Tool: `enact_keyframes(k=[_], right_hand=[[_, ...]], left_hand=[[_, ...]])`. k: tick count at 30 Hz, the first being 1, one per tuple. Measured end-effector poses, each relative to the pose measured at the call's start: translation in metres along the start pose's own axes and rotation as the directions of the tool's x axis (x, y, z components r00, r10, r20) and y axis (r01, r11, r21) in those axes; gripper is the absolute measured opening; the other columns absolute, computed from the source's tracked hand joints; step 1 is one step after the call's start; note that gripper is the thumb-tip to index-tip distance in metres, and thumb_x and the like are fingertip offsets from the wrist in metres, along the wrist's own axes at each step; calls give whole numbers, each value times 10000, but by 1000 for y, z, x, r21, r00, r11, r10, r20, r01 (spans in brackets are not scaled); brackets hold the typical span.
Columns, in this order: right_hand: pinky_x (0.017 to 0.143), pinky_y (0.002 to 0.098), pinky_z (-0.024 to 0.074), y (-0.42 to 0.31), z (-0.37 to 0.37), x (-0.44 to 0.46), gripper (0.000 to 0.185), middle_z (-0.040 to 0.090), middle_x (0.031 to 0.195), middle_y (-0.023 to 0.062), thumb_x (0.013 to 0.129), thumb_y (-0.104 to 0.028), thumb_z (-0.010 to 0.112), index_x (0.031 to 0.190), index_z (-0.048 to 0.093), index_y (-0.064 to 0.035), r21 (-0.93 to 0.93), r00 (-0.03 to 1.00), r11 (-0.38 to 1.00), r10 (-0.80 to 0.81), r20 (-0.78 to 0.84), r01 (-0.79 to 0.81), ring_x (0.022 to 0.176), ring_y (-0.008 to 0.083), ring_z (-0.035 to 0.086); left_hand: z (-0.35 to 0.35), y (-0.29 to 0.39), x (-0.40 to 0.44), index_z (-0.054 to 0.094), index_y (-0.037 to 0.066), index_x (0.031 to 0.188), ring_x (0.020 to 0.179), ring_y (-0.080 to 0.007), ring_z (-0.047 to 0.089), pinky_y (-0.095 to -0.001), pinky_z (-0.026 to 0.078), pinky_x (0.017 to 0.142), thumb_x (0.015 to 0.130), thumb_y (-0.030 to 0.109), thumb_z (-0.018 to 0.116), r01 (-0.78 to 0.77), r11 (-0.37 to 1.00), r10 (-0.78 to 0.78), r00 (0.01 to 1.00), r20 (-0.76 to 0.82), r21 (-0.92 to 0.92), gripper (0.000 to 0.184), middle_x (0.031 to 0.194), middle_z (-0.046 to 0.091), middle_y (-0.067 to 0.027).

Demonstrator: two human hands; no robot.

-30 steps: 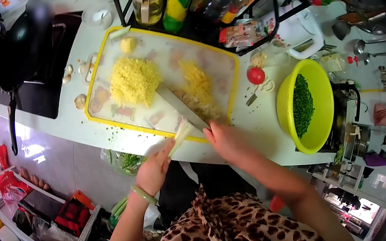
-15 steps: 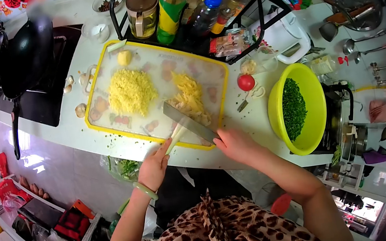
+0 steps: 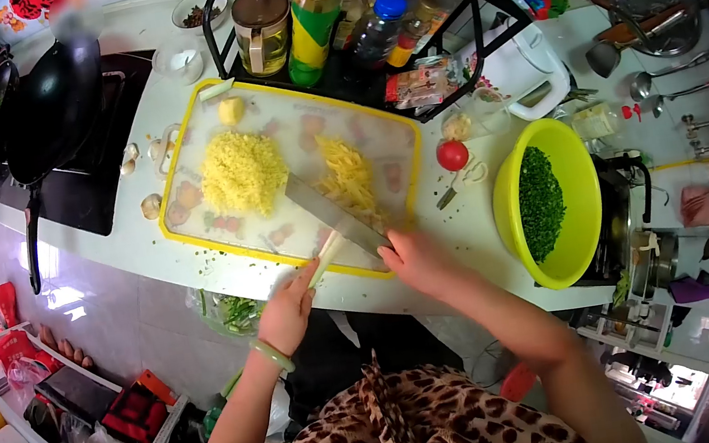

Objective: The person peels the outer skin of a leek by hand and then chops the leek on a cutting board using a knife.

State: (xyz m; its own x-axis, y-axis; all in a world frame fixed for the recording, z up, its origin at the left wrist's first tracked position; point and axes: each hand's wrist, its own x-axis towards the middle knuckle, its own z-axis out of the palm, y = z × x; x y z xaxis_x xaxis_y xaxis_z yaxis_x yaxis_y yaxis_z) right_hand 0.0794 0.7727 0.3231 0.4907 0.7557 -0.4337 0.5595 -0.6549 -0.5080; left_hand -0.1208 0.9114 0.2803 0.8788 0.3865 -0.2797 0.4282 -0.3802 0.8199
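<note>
My left hand [image 3: 285, 309] is closed around a long pale stalk [image 3: 327, 251], which looks like the white part of a green onion, at the front edge of the yellow-rimmed cutting board [image 3: 293, 242]. In my right hand [image 3: 420, 259] is the handle of a kitchen knife [image 3: 333, 215]. Its broad blade lies slantwise over the board, against the stalk's far end. Beyond the blade sits a heap of yellow shreds [image 3: 347, 172]. A larger mound of finely chopped yellow bits [image 3: 242, 172] is on the left, with a small yellow chunk [image 3: 231, 110] behind it.
At the right stands a yellow-green bowl [image 3: 583, 187] of chopped greens [image 3: 541, 203]. A tomato [image 3: 452, 155] and scissors [image 3: 461, 182] lie between bowl and board. Behind is a black rack [image 3: 480, 19] with bottles. A wok [image 3: 54, 110] rests on the stove at left.
The knife blade has shifted slightly left and toward the back, with my right hand following left. The pale pieces beside the yellow shreds are now mostly hidden behind the blade.
</note>
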Motion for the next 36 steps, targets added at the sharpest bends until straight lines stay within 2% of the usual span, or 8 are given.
enact_keyframes(k=[4,8,15,17,20,25,29,36], right_hand=[[643,483,458,5,-15,-9,225,599,747,204,902,-229,492,830,499,-16,-182,993,981,-47,112,67,720,391,585],[626,491,462,5,-3,-8,225,598,729,206,906,-231,485,836,499,-18,-159,987,986,-20,159,45,698,394,586],[587,503,453,5,33,10,244,590,690,206,911,-259,486,842,499,-25,-29,999,1000,10,-54,-11,660,403,583],[592,501,454,12,29,12,247,590,690,206,910,-262,489,840,498,-25,28,996,1000,-2,-92,5,665,403,584],[609,495,457,10,17,9,250,592,709,209,903,-261,499,843,503,-18,82,1000,997,8,-27,-6,683,399,587],[635,497,453,7,-12,-7,241,594,751,216,900,-232,492,831,505,-1,-150,995,987,-46,90,59,709,400,584],[629,501,451,6,-7,-5,244,597,743,208,907,-240,481,835,503,-8,-154,987,988,3,159,21,700,399,585],[611,505,446,1,33,13,264,593,709,199,918,-273,474,841,492,-21,-29,999,998,48,-19,-49,681,400,581]], left_hand=[[4,-4,10,397,203,1370,877,-383,571,-416,470,760,875,81,514,-46,999,46,999,-26,8,523,999,586,-220],[5,-7,10,407,196,1365,880,-378,572,-419,470,760,875,75,511,-28,999,27,999,-23,-16,515,1005,591,-216],[3,-2,-3,422,216,1355,858,-377,577,-406,474,750,877,79,511,-127,992,128,991,-34,10,505,982,586,-213],[4,-5,-7,428,221,1350,854,-377,576,-402,475,742,876,82,516,-45,998,44,999,-29,-54,501,967,583,-214],[6,-2,8,433,224,1348,843,-376,570,-410,471,727,872,83,523,-46,999,45,997,-60,-10,504,961,581,-207],[7,-2,17,433,205,1349,821,-367,565,-414,463,716,868,80,529,-13,1000,13,999,-31,-3,506,932,573,-198],[5,-1,18,432,197,1348,825,-362,567,-412,461,722,867,82,532,12,1000,-12,1000,-18,-8,505,929,572,-192],[12,-1,0,422,195,1353,849,-375,570,-417,467,741,866,90,537,-58,998,57,998,23,12,511,979,586,-201]])
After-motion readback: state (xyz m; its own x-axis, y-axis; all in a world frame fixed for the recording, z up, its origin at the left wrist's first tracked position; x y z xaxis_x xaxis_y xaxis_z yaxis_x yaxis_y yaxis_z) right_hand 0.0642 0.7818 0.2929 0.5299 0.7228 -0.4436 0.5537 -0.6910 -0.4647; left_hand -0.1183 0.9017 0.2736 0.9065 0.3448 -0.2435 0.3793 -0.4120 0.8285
